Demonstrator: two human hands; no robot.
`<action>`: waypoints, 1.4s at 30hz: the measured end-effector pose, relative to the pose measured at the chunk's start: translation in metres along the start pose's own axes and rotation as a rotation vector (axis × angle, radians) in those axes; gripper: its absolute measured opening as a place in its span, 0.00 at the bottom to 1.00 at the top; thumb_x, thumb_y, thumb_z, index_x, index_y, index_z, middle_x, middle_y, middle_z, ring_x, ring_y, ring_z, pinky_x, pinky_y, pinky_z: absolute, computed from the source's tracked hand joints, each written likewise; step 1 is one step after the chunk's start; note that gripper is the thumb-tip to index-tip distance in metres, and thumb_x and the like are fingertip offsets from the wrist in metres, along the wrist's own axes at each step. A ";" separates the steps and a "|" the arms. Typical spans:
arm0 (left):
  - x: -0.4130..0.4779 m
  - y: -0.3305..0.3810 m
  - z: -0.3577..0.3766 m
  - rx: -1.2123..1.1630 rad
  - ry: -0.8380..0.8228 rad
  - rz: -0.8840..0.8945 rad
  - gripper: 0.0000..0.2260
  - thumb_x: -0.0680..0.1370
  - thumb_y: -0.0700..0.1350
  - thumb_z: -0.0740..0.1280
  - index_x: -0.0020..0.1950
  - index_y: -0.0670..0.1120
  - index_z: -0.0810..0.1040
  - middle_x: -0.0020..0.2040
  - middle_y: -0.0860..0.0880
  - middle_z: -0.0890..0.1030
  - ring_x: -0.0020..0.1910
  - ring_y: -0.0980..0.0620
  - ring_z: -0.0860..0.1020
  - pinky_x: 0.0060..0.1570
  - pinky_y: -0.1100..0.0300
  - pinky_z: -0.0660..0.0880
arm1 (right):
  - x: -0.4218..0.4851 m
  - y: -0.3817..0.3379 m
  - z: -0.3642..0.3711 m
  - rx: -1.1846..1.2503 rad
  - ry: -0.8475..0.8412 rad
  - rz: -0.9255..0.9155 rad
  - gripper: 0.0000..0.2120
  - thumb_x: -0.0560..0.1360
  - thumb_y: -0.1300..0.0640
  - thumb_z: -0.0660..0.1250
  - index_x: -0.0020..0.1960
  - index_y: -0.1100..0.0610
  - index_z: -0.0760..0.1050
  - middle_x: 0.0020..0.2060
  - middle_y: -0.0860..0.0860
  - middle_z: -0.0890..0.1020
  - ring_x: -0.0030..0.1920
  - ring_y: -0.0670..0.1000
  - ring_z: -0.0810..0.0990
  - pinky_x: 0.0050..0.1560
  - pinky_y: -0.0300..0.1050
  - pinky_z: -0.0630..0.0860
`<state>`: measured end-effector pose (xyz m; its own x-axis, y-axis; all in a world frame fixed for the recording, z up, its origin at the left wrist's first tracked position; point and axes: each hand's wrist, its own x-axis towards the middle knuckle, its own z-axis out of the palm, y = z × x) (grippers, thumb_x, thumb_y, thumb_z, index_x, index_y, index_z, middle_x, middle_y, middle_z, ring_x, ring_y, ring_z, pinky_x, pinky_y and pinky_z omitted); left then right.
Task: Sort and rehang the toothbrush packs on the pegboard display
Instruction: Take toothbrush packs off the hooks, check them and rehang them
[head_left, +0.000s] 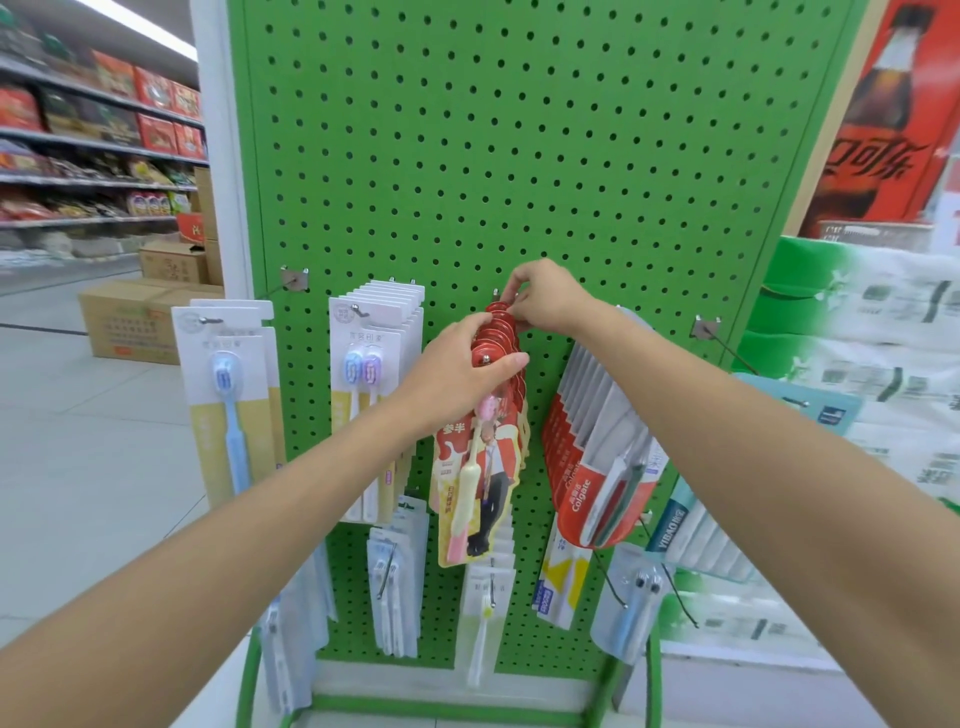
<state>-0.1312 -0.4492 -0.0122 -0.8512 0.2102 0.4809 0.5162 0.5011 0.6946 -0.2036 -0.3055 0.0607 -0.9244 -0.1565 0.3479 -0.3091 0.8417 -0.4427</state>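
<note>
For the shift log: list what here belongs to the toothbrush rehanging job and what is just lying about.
Job: green pegboard; red packs, gripped by the left hand and pinched at the top by the right hand; Colgate packs; blue-brush packs; twin-brush packs.
Lying about: cardboard boxes; cola poster; stocked shelves; wrapped paper goods.

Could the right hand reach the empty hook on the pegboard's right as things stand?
Likely yes: the empty hook juts out bare and unblocked, but the right hand is busy pinching the red packs.
</note>
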 end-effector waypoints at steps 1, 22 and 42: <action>0.000 0.000 0.000 -0.002 0.000 0.000 0.30 0.77 0.58 0.67 0.75 0.49 0.64 0.61 0.49 0.77 0.50 0.54 0.81 0.46 0.60 0.79 | 0.000 0.001 -0.002 0.004 -0.011 -0.002 0.08 0.75 0.68 0.69 0.43 0.57 0.75 0.51 0.58 0.81 0.46 0.55 0.84 0.48 0.49 0.83; -0.022 0.091 0.042 0.195 0.176 0.325 0.19 0.78 0.39 0.68 0.68 0.46 0.74 0.65 0.49 0.76 0.64 0.53 0.73 0.67 0.60 0.67 | -0.150 0.047 -0.088 -0.040 0.259 0.029 0.15 0.75 0.67 0.60 0.54 0.59 0.82 0.50 0.53 0.83 0.50 0.50 0.79 0.53 0.42 0.76; -0.009 0.076 0.074 -0.108 0.061 -0.088 0.02 0.79 0.41 0.68 0.50 0.44 0.78 0.50 0.46 0.81 0.51 0.46 0.80 0.56 0.47 0.79 | -0.164 0.067 -0.089 0.154 0.287 0.026 0.10 0.76 0.67 0.68 0.55 0.62 0.82 0.49 0.55 0.84 0.47 0.48 0.81 0.57 0.42 0.78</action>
<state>-0.0916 -0.3506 -0.0036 -0.8881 0.1158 0.4448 0.4495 0.4211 0.7878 -0.0526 -0.1777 0.0474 -0.8385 0.0341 0.5438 -0.3369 0.7520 -0.5666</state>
